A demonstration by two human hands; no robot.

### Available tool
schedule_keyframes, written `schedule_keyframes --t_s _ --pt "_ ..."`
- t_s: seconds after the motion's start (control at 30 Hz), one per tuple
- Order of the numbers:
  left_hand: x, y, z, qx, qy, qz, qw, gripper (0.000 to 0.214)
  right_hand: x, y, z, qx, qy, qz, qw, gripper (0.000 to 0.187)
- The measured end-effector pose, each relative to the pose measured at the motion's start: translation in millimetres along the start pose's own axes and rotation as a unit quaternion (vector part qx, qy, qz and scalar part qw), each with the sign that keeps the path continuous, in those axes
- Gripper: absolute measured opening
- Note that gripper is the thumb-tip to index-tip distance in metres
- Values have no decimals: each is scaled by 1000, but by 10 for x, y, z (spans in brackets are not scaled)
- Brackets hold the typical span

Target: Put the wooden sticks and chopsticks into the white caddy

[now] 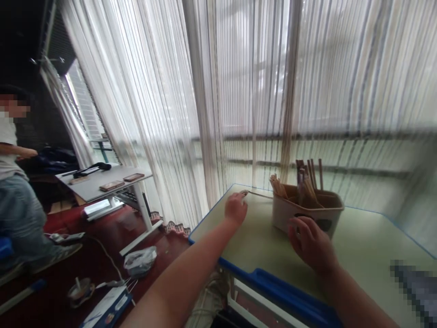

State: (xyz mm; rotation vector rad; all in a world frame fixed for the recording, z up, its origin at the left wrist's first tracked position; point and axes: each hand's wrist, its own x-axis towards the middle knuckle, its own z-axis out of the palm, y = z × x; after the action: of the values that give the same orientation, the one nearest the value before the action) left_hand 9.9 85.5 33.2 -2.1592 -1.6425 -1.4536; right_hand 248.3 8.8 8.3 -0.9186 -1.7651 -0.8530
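My left hand [236, 208] is over the far left part of a pale table [252, 237], its fingers closed on the end of a thin brown stick [260, 195]. That stick reaches right toward a white divided box [282, 213]. In the box stand several brown sticks [312, 175] and a bundle of pale, flat-looking sticks [277, 186]. My right hand [312, 243] is just in front of the box, fingers loosely bent and apart from the thumb, with nothing visible in it. Whether it touches the box I cannot tell.
A dark blurred object [418, 289] lies at the table's right. Sheer curtains [246, 91] hang behind. To the left, a person [17, 191] stands near a white desk [119, 175] with phones. A plastic bag [139, 260], cables and a cup [80, 289] are on the floor.
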Motion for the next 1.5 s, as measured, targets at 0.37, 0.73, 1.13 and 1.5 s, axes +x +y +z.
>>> schedule_keyframes --t_s 0.37,0.73,1.13,1.5 --pt "447 -542 615 122 -181 -83 972 95 17 -28 173 30 -51 -48 997 17" --pt "585 -701 674 97 -239 -11 966 45 58 -82 141 71 -119 -5 990 11" --pt "594 -609 419 222 -241 -51 943 33 102 -142 64 90 -127 0 988 7" --pt "585 -666 401 220 -239 -31 945 38 111 -145 38 87 -130 20 987 4"
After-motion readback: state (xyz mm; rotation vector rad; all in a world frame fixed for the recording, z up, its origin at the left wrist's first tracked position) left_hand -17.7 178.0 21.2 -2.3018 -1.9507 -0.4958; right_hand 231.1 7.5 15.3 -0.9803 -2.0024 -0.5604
